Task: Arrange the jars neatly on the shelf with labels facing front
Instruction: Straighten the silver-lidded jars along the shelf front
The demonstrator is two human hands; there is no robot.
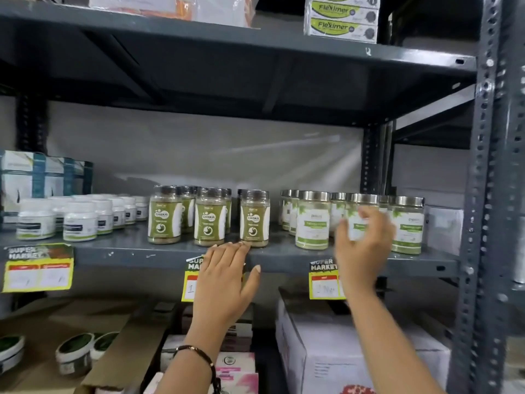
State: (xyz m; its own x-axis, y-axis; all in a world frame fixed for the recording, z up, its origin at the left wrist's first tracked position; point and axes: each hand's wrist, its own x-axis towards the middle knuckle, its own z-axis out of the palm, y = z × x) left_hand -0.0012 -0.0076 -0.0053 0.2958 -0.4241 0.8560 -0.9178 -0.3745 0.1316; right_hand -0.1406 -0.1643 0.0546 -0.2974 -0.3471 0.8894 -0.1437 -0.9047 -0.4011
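Reaching hands: both bare, fingers spread, gripping nothing.
Left hand (224,277): fingertips at shelf (127,253) edge.
Right hand (362,245): blurred, before silver-lidded jar (358,216).

Fleximer boxes (342,19) sit top right, teal-striped cartons (42,177) far left, yellow price tags (38,268) hang below, and a white carton (355,354) lies beneath.
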